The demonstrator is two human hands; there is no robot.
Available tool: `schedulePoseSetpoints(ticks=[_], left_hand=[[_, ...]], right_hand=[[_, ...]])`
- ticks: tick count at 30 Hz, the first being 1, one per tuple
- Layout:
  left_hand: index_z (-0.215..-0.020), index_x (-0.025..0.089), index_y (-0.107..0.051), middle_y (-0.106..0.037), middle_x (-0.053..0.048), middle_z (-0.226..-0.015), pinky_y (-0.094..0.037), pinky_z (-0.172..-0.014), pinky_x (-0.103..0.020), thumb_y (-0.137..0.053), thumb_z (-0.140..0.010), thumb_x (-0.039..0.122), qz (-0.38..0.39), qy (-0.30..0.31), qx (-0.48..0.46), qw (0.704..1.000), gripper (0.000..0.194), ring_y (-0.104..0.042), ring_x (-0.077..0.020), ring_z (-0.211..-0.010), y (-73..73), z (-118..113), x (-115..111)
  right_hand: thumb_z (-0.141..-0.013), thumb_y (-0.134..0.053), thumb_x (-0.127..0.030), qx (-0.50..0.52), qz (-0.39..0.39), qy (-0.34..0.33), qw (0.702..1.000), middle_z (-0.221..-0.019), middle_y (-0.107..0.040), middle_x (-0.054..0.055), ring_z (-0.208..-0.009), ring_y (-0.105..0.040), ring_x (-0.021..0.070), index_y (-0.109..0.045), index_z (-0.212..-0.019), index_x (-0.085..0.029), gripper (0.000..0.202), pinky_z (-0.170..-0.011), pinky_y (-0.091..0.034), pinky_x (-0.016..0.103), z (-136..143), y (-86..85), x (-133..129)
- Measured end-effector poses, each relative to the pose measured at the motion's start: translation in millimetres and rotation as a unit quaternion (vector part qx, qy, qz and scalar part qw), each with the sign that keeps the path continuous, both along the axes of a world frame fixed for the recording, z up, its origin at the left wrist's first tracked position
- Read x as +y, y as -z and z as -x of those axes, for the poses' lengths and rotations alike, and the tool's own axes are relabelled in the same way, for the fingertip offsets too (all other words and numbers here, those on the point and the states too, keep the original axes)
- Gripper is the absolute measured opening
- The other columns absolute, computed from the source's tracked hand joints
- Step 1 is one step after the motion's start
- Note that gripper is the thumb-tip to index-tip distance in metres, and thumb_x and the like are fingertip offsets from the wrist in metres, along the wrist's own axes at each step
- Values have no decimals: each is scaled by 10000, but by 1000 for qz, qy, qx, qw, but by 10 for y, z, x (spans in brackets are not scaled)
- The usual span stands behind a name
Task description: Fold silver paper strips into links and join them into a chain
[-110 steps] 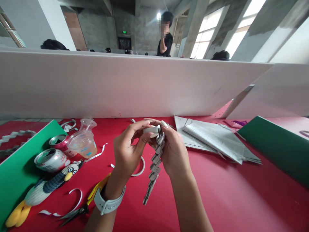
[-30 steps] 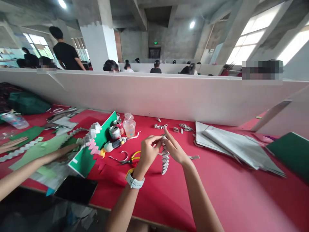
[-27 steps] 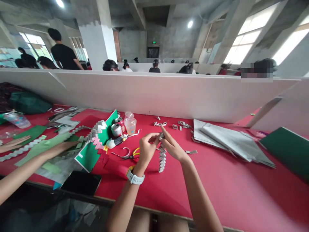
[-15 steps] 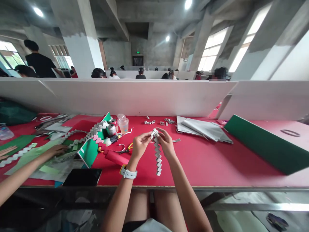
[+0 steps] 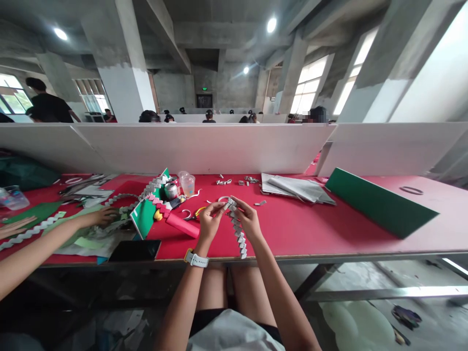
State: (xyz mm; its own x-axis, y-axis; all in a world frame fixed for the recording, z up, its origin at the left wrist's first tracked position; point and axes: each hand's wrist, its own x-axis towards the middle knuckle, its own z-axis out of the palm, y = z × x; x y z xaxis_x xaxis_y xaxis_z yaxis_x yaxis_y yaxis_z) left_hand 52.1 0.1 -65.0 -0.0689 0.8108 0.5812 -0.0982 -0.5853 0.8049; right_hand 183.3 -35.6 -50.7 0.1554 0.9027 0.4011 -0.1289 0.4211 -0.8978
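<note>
A zigzag chain of folded white paper links [image 5: 239, 235] hangs from my hands over the red table. My left hand [image 5: 211, 218], with a watch on its wrist, pinches the chain's upper end between thumb and fingers. From the other side, my right hand [image 5: 249, 217] pinches the same upper links. The fingers partly hide the joint between them. Below the hands the chain's lower end reaches the table's front edge. A small folded paper strip [image 5: 260, 203] lies just right of my right hand. Left of my hands are a yellow-handled tool [image 5: 199, 212] and a red roll [image 5: 182, 225].
Folded paper pieces [image 5: 224, 182] and a stack of grey sheets [image 5: 298, 189] lie along the back. Green boards stand at left [image 5: 143, 217] and right [image 5: 376, 202]. Cans [image 5: 170, 190], a plastic cup [image 5: 188, 185] and a black flat device [image 5: 134, 250] are leftward. Another person's hand [image 5: 102, 217] reaches in.
The camera view has shifted, so the table sits slightly higher. Both hands keep hold of the chain's upper end. At left, the other person's hand has moved a little.
</note>
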Motion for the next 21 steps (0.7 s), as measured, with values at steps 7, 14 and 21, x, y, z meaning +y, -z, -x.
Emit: schedulePoseSetpoints(ticks=[7, 14, 21], left_hand=[[-900, 170, -697, -748, -70, -880, -596, -784, -308, -688, -820, 361, -67, -40, 20, 997, 208, -721, -187, -831, -15, 132, -363], [-896, 221, -746, -754, -43, -868, -580, -783, -318, -679, -833, 243, -156, -33, 102, 982, 95, -712, -200, -816, -156, 231, -532], [-898, 170, -747, -754, -72, -867, -589, -767, -317, -664, -828, 277, -59, 20, 111, 992, 153, -718, -210, -808, -133, 237, -613]], right_hand=[[-806, -639, -298, -38, -78, 8, 996, -1210, -686, 89, -1016, -679, 214, -659, -1220, -208, 424, -887, -559, 353, 75, 53, -215], [-868, -594, -317, -77, -96, 15, 992, -1086, -725, 102, -910, -692, 198, -644, -1221, -182, 382, -773, -568, 322, -27, 139, -312], [-873, -567, -303, -75, -87, 51, 992, -942, -744, 90, -783, -675, 180, -645, -1242, -177, 398, -661, -542, 283, 12, 235, -390]])
